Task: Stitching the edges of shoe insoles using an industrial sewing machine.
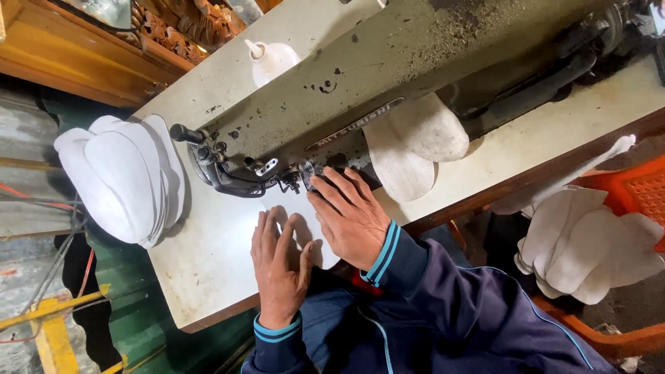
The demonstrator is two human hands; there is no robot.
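Observation:
My left hand [279, 269] lies flat, fingers together, on a white fabric piece [294, 211] on the sewing table [208, 263]. My right hand [352, 216] rests flat on the same piece beside it. Its fingertips reach the needle and presser foot [296, 180] of the grey-green sewing machine [388, 62]. Neither hand grips anything. Most of the white piece is hidden under my hands. I wear a dark blue jacket with light blue cuff stripes.
A stack of white oval pieces [121, 180] hangs over the table's left end. More such pieces [415, 142] lie under the machine arm. A white squeeze bottle [270, 61] stands behind the machine. At the right, further white pieces [589, 242] lie beside an orange crate [641, 190].

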